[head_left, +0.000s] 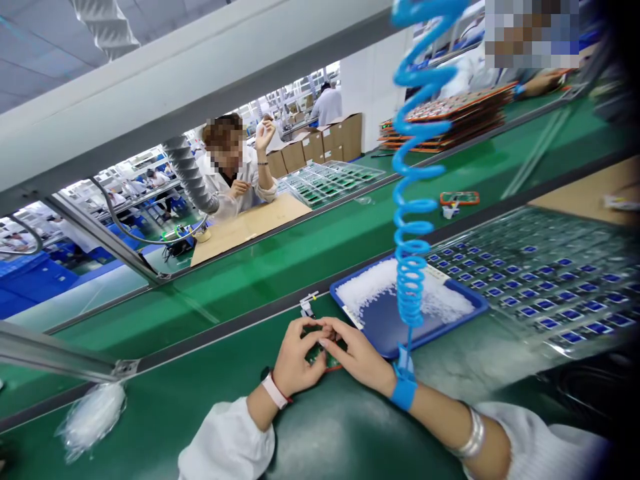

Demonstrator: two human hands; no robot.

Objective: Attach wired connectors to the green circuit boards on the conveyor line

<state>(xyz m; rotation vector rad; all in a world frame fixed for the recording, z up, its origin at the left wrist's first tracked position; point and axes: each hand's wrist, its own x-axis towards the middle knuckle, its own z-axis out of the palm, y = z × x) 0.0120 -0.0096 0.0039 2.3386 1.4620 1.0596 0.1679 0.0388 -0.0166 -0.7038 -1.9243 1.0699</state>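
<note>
Two bare hands meet over a small green circuit board [332, 362] on the near side of the bench [200, 407]. The left hand [299, 360] curls round it, thumb and fingers grasping its edge as far as I can see from here. The right hand [364, 360] arches in from the other side, fingertips touching or nearly touching the left's; whether they pinch anything, I cannot tell. The low, two-sided hold probably steadies the board. A coiled blue cord [411, 267] drops to the right wrist's blue strap [404, 393], presumably to carry off static.

Just beyond the fingertips lies a small white part [307, 309], its type unclear. To the right of the fingers, within easy reach, a shallow blue tray [390, 345] holds loose white pieces [367, 287], banked around a bare patch. Farther right, clear compartmented trays [555, 348] hold rows of small blue-faced modules [571, 337], apparently spaced apart for protection. Well left of the fingers sits a clear plastic bag [95, 420] with whitish contents.
</note>
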